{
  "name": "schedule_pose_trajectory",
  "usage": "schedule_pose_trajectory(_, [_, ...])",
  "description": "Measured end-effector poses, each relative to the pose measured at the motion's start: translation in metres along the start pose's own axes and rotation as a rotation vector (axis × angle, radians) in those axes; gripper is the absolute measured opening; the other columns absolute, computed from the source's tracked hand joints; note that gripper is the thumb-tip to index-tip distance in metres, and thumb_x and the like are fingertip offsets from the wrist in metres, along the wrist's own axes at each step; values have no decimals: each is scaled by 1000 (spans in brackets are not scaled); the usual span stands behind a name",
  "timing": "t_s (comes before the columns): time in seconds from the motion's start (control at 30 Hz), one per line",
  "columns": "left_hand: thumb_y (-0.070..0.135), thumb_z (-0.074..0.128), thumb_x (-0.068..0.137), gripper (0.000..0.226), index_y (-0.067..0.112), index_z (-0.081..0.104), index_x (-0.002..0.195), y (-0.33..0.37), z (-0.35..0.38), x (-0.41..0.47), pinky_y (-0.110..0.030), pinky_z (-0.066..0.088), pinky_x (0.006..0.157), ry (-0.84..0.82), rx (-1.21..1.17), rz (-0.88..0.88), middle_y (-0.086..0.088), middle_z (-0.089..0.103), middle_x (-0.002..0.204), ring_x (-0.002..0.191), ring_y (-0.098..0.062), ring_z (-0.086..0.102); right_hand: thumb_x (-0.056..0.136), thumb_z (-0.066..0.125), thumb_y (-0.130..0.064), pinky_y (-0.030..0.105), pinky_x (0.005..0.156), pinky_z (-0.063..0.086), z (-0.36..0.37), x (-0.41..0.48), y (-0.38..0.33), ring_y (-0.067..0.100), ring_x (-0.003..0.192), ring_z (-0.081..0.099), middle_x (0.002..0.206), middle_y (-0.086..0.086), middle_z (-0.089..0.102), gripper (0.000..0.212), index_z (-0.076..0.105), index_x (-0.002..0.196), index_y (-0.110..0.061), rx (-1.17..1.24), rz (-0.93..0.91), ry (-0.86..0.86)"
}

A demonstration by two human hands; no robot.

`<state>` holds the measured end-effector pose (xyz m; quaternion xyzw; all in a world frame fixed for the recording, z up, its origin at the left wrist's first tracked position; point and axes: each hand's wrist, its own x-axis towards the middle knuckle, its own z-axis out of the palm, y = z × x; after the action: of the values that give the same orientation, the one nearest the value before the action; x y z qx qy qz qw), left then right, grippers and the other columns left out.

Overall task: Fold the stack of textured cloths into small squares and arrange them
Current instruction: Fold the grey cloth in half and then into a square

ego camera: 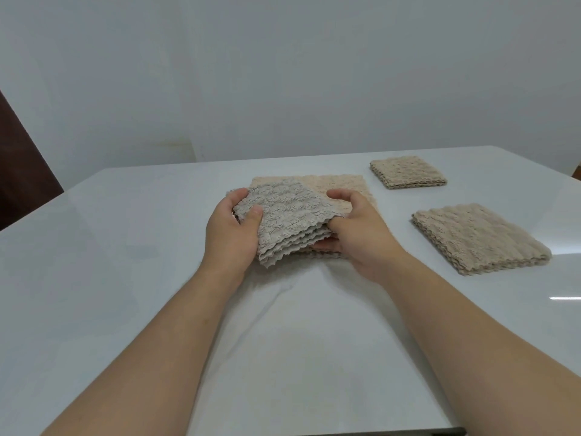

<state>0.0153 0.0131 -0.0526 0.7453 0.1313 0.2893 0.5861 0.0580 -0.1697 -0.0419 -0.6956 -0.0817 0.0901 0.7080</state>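
Your left hand (232, 229) and right hand (356, 237) both grip the folded grey cloth (283, 212) at the centre of the frame — the left thumb presses on its top face with the fingers curled round the far-left edge, and the right hand pinches its right corner from above and below. The cloth is lifted a little off the bench (125, 247). Its near edge shows several scalloped layers, so the folding of this piece looks finished or close to it.

Just behind and below it a flat beige cloth (342, 184) lies spread open on the bench; whether it is one piece or a few stacked, you cannot tell from this view. Toward the right of the frame sit two finished piles — a small folded pile (408, 171) at the upper right and a larger folded pile (478, 239) lower down, well apart from each other.

You look to be past halfway: two piles are arranged, one square is in hand to be placed, and at least the beige cloth is left to fold.
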Motion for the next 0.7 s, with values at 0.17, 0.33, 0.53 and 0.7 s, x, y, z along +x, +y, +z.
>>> schedule_pose_trajectory(0.17, [19,63,99,41,24,56,139,6,-6,-1,-15,42,103,21,35,94,11,57,135,120,-1,56,80,42,23,43,75,60,-13,-3,-10,28,86,72,103,19,72,76,43,144,-19,314,114,-226])
schedule_pose_trajectory(0.33, [20,61,100,42,31,53,139,10,-6,-11,-35,41,114,-72,146,295,18,50,135,130,-2,49,89,56,-31,43,85,58,-18,2,-11,31,93,71,105,10,75,39,60,125,-17,242,195,-163])
schedule_pose_trajectory(0.53, [20,62,99,45,26,52,143,12,0,-20,-8,32,108,-183,242,425,14,48,135,127,15,41,92,41,-75,36,71,50,-9,9,2,21,67,64,64,-1,68,68,66,85,-12,-330,-100,144])
schedule_pose_trajectory(0.7, [19,62,100,45,27,51,143,10,1,-16,-7,32,107,-192,276,392,12,47,137,125,12,43,105,32,-56,31,71,34,-3,7,5,18,78,53,77,-6,54,44,47,86,-20,-523,-218,202])
